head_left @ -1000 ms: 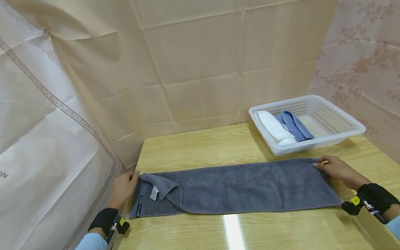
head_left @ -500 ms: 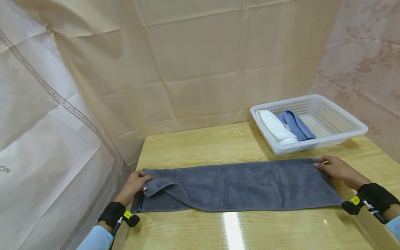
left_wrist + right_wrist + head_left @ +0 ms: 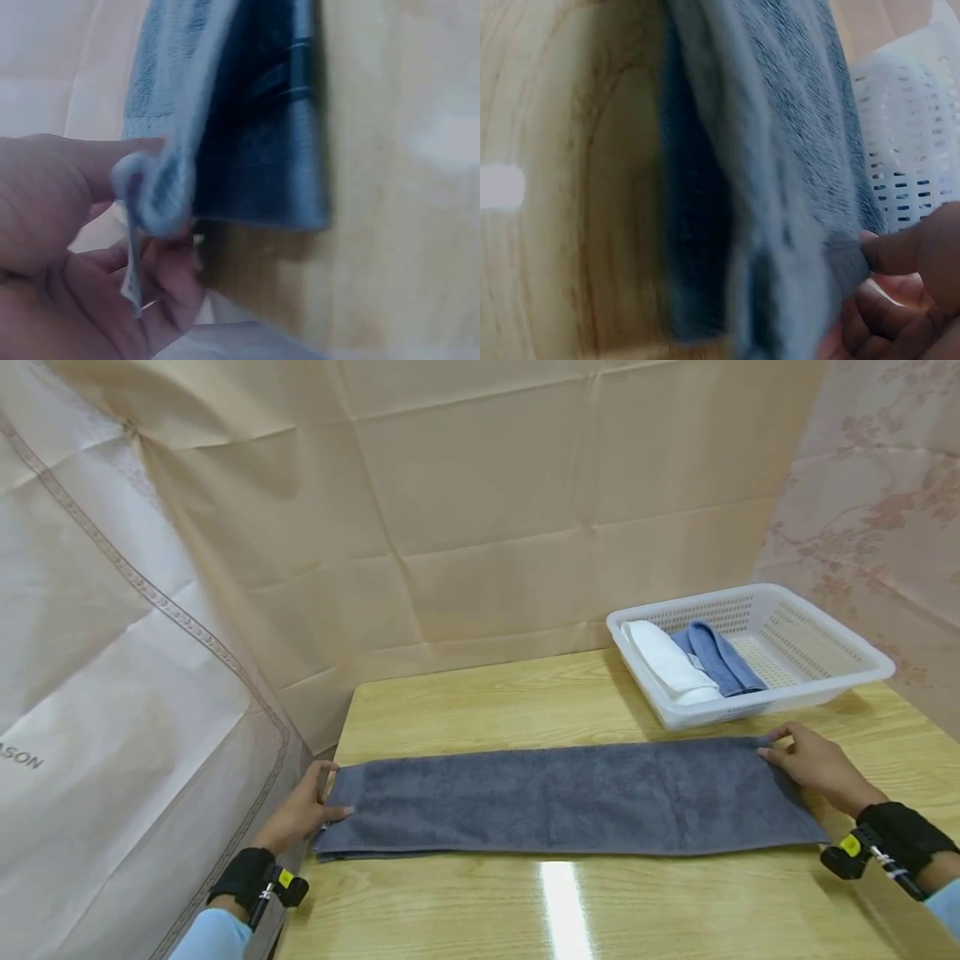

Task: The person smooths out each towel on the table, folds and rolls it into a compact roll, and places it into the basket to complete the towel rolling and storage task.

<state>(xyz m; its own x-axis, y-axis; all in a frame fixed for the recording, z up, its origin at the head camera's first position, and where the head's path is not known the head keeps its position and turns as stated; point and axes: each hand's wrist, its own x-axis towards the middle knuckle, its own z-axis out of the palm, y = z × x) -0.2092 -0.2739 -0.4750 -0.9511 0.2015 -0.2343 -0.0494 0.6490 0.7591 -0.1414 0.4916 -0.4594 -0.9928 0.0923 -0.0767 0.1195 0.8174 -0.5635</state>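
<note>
A long grey towel (image 3: pixel 540 802), folded lengthwise, lies across the table. At its left end my left hand (image 3: pixel 303 806) holds the edge, thumb on top and the other fingers lower; a small white label (image 3: pixel 133 277) hangs there in the left wrist view. The layers stand apart at this end in that view. My right hand (image 3: pixel 817 766) pinches the far right corner between thumb and fingers. In the right wrist view, the upper layer of the towel (image 3: pixel 802 150) is raised off the lower one near that hand.
A white perforated basket (image 3: pixel 825 681) stands at the back right of the wooden table (image 3: pixel 465 710). Inside lie a rolled white cloth (image 3: pixel 667 660) and a folded blue cloth (image 3: pixel 723 660). Beige curtain (image 3: pixel 480 527) hangs behind, and white sheeting (image 3: pixel 135 735) borders the left side.
The turned-back flap at the towel's left end now lies flat, covering the dark strip. My left hand moved right onto the flap, then back to the left edge. The right hand stays at its corner.
</note>
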